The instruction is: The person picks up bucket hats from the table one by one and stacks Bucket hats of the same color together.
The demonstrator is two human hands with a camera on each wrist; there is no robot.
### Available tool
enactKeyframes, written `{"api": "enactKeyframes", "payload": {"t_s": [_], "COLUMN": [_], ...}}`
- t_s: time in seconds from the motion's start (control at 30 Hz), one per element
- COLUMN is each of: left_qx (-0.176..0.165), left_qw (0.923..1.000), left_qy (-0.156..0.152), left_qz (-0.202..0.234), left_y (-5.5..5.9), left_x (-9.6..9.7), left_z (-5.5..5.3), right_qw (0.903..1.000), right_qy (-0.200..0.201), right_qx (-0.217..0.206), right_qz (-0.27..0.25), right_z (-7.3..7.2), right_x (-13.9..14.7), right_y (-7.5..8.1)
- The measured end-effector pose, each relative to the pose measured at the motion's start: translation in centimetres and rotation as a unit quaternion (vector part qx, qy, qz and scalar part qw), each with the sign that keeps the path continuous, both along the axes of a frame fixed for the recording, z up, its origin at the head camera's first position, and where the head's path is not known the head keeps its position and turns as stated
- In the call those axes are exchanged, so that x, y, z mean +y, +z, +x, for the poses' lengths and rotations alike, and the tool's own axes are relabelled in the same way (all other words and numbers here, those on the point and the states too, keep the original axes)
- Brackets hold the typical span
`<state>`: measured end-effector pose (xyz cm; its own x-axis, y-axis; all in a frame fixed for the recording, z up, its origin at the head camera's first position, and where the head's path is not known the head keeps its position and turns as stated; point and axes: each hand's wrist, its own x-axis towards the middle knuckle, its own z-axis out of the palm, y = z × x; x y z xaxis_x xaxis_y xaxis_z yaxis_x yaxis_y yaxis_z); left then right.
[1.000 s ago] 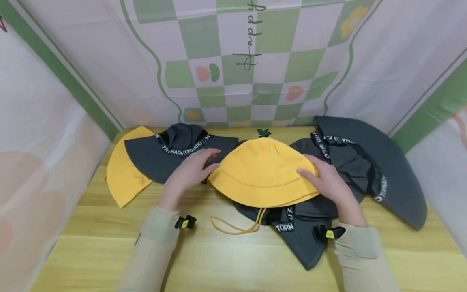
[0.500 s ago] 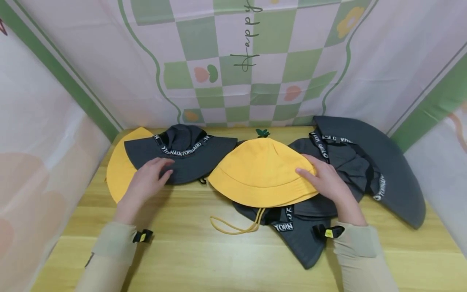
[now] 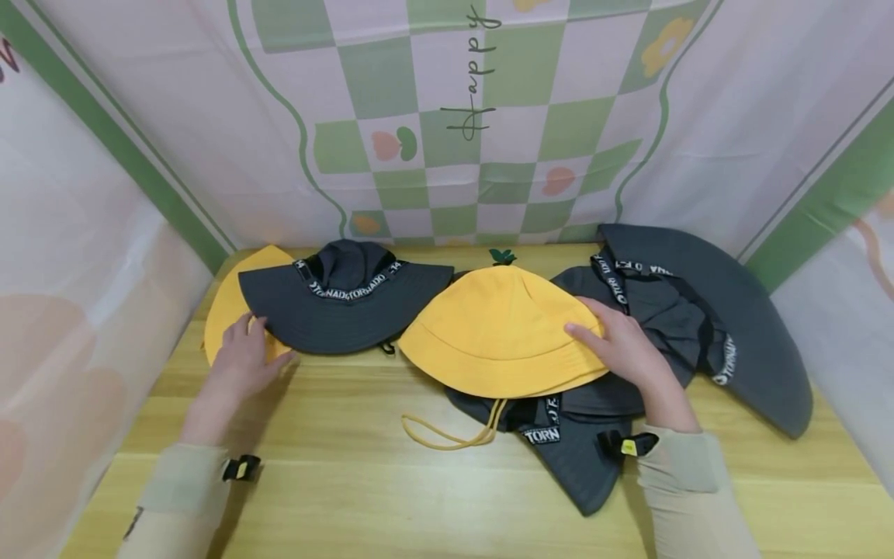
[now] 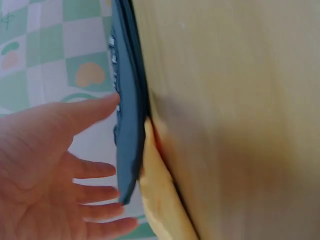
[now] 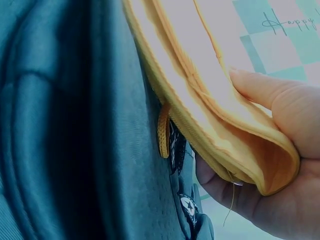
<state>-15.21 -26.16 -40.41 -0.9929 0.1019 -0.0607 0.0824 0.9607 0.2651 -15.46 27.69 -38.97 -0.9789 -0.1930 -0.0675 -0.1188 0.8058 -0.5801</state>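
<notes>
A yellow bucket hat [image 3: 499,330] lies folded flat on dark grey hats at the centre. My right hand [image 3: 624,341] grips its right end, thumb on top and fingers underneath, as the right wrist view shows with the hat's brim [image 5: 220,120]. At the left, my left hand [image 3: 240,359] is over a second yellow hat [image 3: 226,310], near the brim of a dark grey hat [image 3: 335,310] that overlaps it. In the left wrist view the left hand's fingers [image 4: 100,192] are spread and extended beside the dark brim [image 4: 131,125], holding nothing.
More dark grey hats lie under and right of the central yellow hat, one with a wide brim [image 3: 761,341] and one pointing toward the front [image 3: 587,466]. A yellow cord [image 3: 447,442] loops onto the wooden table [image 3: 391,505]. A patterned cloth [image 3: 517,132] hangs behind.
My left hand has moved left from beside the central yellow hat, across the dark grey hat, to the yellow hat at the left. The right hand has kept its grip in place.
</notes>
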Motion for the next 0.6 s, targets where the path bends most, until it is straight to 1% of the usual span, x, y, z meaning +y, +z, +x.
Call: {"api": "enactKeyframes", "payload": {"t_s": [0.07, 0.13, 0.23, 0.3, 0.37, 0.53, 0.6], "left_qx": [-0.028, -0.049, -0.065, -0.068, -0.060, -0.036, -0.034], "left_qw": [0.9995, 0.9986, 0.9978, 0.9975, 0.9975, 0.9964, 0.9949], "left_qy": [-0.013, -0.021, -0.010, 0.005, 0.011, -0.006, -0.012], "left_qz": [-0.004, 0.000, -0.010, -0.019, -0.034, -0.077, -0.094], "left_y": [-0.4, -0.7, -1.1, -1.3, -1.5, -1.7, -1.7], "left_x": [-0.3, -0.6, -0.9, -1.0, -1.2, -1.2, -0.9], "left_z": [-0.1, -0.3, -0.6, -0.7, -0.8, -0.9, -1.0], "right_qw": [1.0000, 1.0000, 1.0000, 1.0000, 1.0000, 1.0000, 1.0000], "right_qy": [0.000, 0.001, 0.001, 0.002, 0.003, 0.004, 0.005], "right_qx": [-0.001, 0.000, 0.000, -0.001, -0.002, -0.003, -0.002], "right_qz": [0.000, 0.000, 0.000, -0.001, -0.001, -0.003, -0.003], "right_z": [0.0, 0.0, 0.0, -0.1, -0.1, -0.1, -0.1], "right_x": [0.0, 0.0, 0.1, 0.1, 0.1, 0.2, 0.3], "right_y": [0.0, 0.0, -0.1, -0.1, -0.2, -0.3, -0.4]}}
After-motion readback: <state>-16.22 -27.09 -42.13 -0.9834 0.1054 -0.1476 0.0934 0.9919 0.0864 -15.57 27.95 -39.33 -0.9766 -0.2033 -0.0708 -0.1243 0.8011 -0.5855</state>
